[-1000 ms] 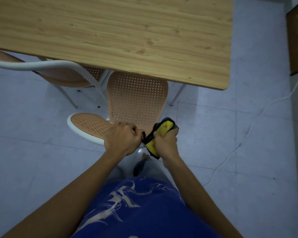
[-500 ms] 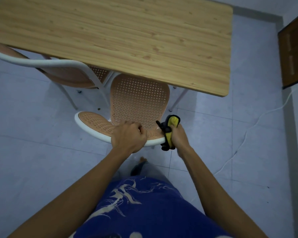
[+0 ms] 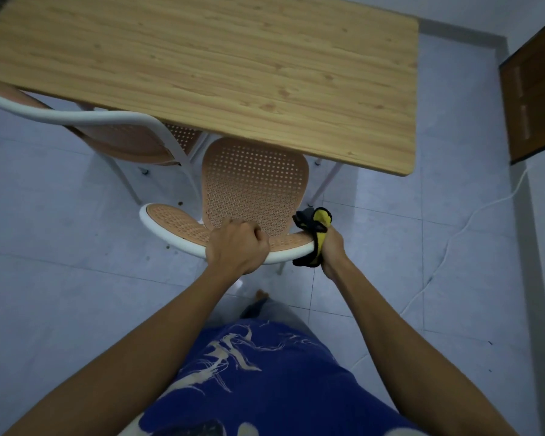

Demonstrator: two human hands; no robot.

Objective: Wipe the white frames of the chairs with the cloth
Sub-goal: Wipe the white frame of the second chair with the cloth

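Right now the cloth (image 3: 316, 237), yellow with black trim, is wrapped around the right end of the near chair's white backrest rim (image 3: 170, 236), bunched above and below it. Right hand (image 3: 331, 250) is clenched on the cloth; its fingers are hidden behind the fabric and the rim. Left hand (image 3: 238, 247) is fisted tight on the same rim, just left of the cloth, not touching it. That hand covers the rim's middle; the stretch under the cloth can't be judged clean or dirty. The near chair (image 3: 254, 184) has tan perforated seat and back panels, with the seat tucked partly under the wooden table (image 3: 217, 67). Its legs are mostly hidden. A second chair (image 3: 120, 133) sits to the left, cut off by the frame edge. A white cable (image 3: 447, 243) runs across the tiled floor (image 3: 60, 247) at right.
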